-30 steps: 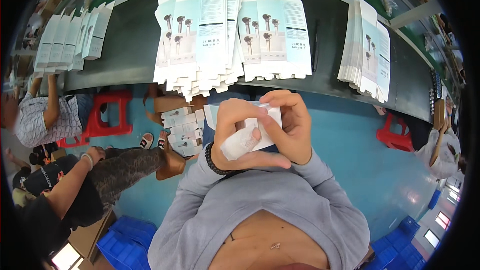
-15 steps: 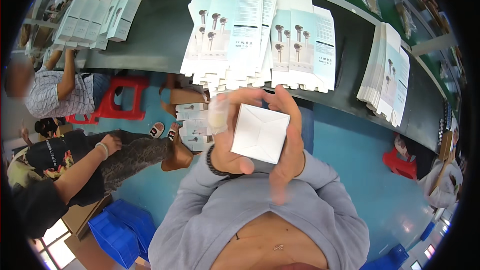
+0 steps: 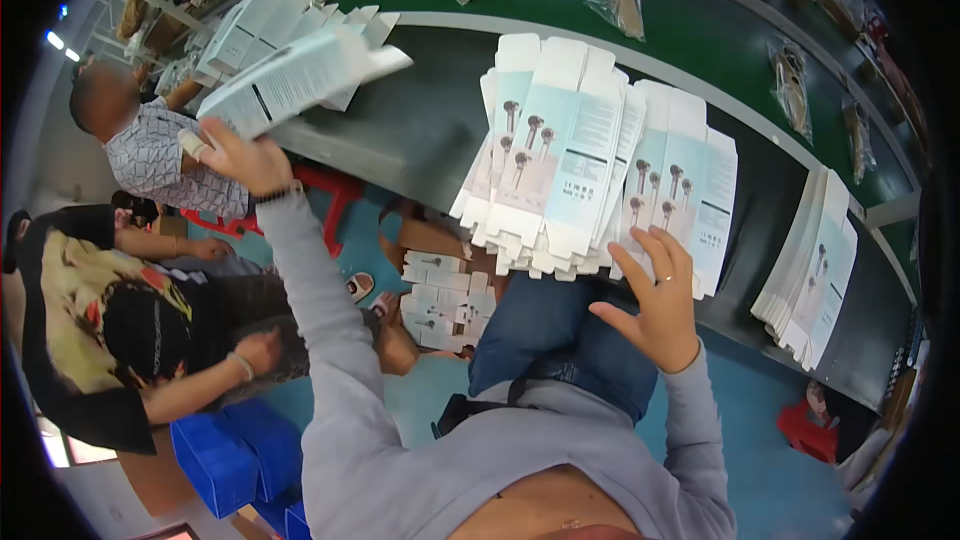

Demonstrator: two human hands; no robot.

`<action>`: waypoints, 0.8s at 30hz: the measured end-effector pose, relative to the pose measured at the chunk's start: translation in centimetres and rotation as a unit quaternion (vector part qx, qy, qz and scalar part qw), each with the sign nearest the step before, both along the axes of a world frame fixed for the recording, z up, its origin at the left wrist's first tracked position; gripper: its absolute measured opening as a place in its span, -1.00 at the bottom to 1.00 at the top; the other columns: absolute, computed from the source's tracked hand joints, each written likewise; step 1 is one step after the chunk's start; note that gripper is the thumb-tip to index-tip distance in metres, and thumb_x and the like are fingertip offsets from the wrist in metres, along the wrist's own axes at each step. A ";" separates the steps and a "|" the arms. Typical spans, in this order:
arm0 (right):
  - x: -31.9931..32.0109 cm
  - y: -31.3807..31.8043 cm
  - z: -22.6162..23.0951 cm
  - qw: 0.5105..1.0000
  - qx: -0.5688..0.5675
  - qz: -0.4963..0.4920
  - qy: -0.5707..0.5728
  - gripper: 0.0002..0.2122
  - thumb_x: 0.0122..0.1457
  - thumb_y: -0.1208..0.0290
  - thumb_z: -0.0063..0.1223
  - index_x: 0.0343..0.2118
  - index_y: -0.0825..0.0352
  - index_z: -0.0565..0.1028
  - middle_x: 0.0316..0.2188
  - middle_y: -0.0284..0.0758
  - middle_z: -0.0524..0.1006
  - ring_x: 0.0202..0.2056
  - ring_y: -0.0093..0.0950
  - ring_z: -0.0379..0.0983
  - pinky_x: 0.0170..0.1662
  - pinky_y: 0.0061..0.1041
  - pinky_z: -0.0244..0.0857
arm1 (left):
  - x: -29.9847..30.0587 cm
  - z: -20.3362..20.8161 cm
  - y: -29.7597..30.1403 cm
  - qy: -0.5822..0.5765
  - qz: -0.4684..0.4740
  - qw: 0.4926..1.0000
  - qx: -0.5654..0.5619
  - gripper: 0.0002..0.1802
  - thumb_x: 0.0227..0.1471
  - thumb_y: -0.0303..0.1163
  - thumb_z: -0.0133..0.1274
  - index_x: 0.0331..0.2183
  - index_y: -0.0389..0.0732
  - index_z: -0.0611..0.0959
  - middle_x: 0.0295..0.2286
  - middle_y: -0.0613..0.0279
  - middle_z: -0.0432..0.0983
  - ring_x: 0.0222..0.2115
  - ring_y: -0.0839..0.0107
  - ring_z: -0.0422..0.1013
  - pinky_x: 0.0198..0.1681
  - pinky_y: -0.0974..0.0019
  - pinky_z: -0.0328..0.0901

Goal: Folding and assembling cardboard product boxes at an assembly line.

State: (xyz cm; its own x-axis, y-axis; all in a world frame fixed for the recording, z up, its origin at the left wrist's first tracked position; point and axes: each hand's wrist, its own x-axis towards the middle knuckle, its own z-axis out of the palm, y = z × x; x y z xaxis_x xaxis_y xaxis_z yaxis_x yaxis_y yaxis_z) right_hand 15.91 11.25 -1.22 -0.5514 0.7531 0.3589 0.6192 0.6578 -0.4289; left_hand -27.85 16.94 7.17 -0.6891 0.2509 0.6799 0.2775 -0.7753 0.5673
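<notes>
My left hand (image 3: 248,162) is stretched out to the far left and grips the lower end of a folded-up carton box (image 3: 285,85). That box is pale blue and white, tilted, and slightly blurred at its open flaps. Behind it, more standing boxes (image 3: 240,35) are partly hidden. On the dark table, flat unfolded cartons with earbud pictures lie in a left pile (image 3: 560,145) and a right pile (image 3: 680,180). Over the near edge of the right pile, my right hand (image 3: 660,300) is empty, fingers spread, with a ring on one finger.
More flat cartons (image 3: 815,270) lean at the table's right end. Beyond the table runs a green conveyor (image 3: 560,2) carrying bagged items. Two people sit at left, near a red stool (image 3: 325,205) and blue crates (image 3: 235,455). A brown carton (image 3: 430,235) and packed boxes (image 3: 445,300) stand below the table.
My hands have parted. The left has carried the box from before my chest to the far left; the right has let go and moved over the right pile. The view has shifted left.
</notes>
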 end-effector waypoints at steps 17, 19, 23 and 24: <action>-3.6 2.7 -2.9 0.999 0.016 0.040 -0.021 -0.40 -0.21 0.07 0.20 -0.06 0.23 0.37 0.04 -0.14 0.22 0.11 -0.12 0.05 0.09 -0.02 -0.12 | -14.1 -12.6 11.6 0.177 0.397 0.858 -0.273 -0.16 -0.18 -0.32 0.15 0.06 -0.39 0.11 -0.13 -0.16 0.18 -0.04 0.05 0.18 0.00 0.17 0.09; -4.4 3.1 -2.5 0.997 0.015 0.067 -0.032 -0.41 -0.21 0.07 0.20 -0.07 0.24 0.38 0.03 -0.15 0.23 0.11 -0.14 0.06 0.09 -0.02 -0.13 | -14.5 -12.5 11.2 0.232 0.375 0.854 -0.277 -0.15 -0.21 -0.30 0.18 0.05 -0.40 0.13 -0.12 -0.17 0.20 -0.04 0.04 0.18 0.01 0.18 0.09; -5.4 3.1 -2.8 0.995 0.031 0.084 -0.052 -0.45 -0.21 0.13 0.21 -0.11 0.27 0.41 -0.04 -0.18 0.30 0.07 -0.19 0.12 0.09 -0.02 -0.13 | -15.3 -12.6 10.6 0.300 0.336 0.846 -0.286 -0.12 -0.30 -0.26 0.22 0.02 -0.45 0.21 -0.08 -0.26 0.22 -0.08 -0.04 0.21 0.03 0.17 0.06; -5.7 2.9 -2.7 0.994 0.034 0.096 -0.046 -0.45 -0.21 0.13 0.21 -0.11 0.27 0.41 -0.04 -0.18 0.30 0.07 -0.19 0.12 0.09 -0.02 -0.13 | -16.6 -12.6 10.2 0.333 0.335 0.829 -0.300 -0.12 -0.31 -0.25 0.22 0.01 -0.45 0.21 -0.07 -0.25 0.21 -0.06 -0.06 0.19 0.04 0.16 0.06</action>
